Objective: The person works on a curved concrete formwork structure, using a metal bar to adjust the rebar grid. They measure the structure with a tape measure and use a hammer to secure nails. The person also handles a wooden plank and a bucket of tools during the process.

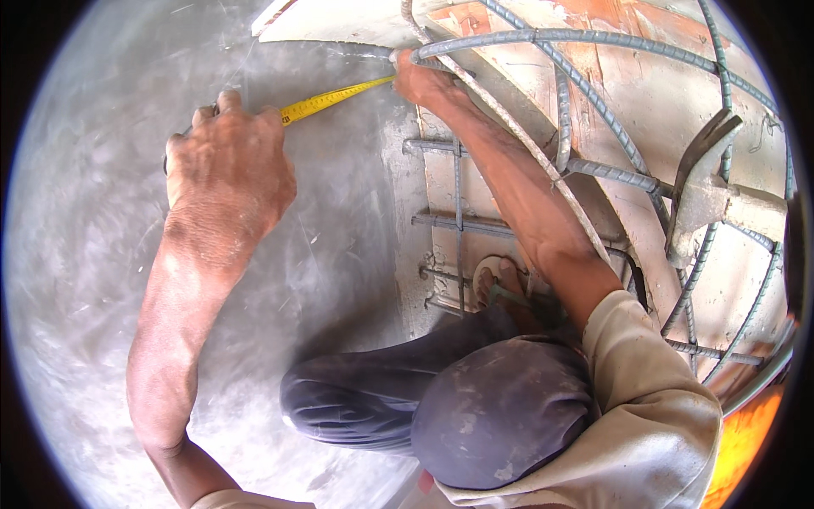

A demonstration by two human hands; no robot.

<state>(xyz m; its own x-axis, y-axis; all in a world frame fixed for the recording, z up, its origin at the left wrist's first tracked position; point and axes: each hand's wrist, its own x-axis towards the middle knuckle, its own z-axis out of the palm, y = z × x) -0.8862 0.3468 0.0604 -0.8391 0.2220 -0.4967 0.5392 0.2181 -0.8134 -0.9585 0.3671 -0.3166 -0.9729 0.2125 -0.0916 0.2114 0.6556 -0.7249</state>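
On my feed I count 1 yellow measuring tape (326, 102) bearing dark printed markings, stretched over the smooth grey concrete surface (93, 254) between 2 hands. The left hand (229, 161), palm down, is clenched around its near end; the right hand (421, 82), arm extended forward, pinches its far end beside ribbed grey steel bars (593, 38) and 1 pale-handled claw hammer (697, 204).

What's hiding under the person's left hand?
A yellow measuring tape pokes out from the left hand, over the smooth grey surface. The hand covers whatever is in its palm, so that part can't be seen.
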